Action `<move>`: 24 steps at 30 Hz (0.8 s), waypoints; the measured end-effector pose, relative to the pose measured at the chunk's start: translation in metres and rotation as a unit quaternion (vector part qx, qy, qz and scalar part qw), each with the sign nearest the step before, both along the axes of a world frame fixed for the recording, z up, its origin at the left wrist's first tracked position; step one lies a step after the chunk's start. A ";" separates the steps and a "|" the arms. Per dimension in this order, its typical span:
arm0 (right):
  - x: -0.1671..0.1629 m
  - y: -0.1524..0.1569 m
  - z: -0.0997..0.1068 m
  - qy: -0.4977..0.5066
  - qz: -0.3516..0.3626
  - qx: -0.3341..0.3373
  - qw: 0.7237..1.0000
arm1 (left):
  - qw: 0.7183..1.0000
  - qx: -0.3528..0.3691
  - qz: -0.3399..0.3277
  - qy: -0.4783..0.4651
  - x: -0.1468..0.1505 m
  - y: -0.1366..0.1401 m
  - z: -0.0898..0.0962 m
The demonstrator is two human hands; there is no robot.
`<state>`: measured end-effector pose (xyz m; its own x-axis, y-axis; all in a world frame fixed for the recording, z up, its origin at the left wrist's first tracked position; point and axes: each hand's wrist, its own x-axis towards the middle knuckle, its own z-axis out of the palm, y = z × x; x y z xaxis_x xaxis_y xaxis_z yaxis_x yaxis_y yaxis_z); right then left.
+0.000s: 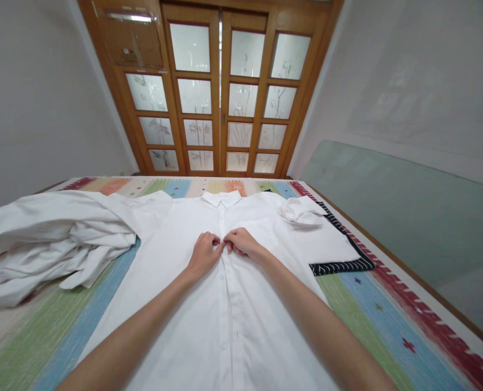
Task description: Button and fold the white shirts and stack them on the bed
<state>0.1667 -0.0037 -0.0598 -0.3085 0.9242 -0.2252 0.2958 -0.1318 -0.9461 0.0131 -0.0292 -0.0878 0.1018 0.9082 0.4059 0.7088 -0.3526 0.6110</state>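
Observation:
A white collared shirt (172,233) lies spread on its back, front side up, with its collar (222,199) at the far end. Its button placket (224,304) runs down the middle; below my hands its edges part slightly. My left hand (206,252) pinches the placket at chest height, thumb and fingers together. Right beside it, my right hand (242,242) grips the other edge with curled fingers, and the fingertips of both hands nearly meet. The button between them, if any, is hidden. Lower buttons show along the strip.
A crumpled heap of white cloth (74,231) lies at the left. On the right, a bunched white sleeve (302,212) rests over a white piece with a black striped border (341,267). Beneath is a colourful striped cover (372,309). Wooden glass-paned doors (220,108) stand behind.

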 end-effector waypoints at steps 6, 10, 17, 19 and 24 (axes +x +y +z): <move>0.000 0.001 0.002 0.023 -0.002 -0.027 0.999 | 1.000 -0.017 -0.014 -0.002 0.000 0.000 0.002; -0.001 -0.001 0.004 0.010 -0.006 -0.027 1.000 | 1.000 -0.029 -0.005 -0.010 0.001 0.000 0.006; 0.003 -0.004 0.010 0.001 0.010 -0.030 0.999 | 0.999 -0.043 0.012 -0.021 0.003 -0.002 0.011; 0.004 -0.004 0.010 -0.010 0.020 -0.027 0.999 | 0.999 -0.043 0.008 -0.024 0.002 -0.002 0.011; 0.005 -0.007 0.010 -0.011 0.021 -0.012 1.000 | 0.999 -0.041 -0.002 -0.027 0.000 0.000 0.007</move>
<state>0.1721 -0.0106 -0.0503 -0.3423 0.9044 -0.2548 0.3225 -0.1416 -0.9359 0.0130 -0.0292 -0.0803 0.0861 0.9383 0.3350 0.6720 -0.3030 0.6757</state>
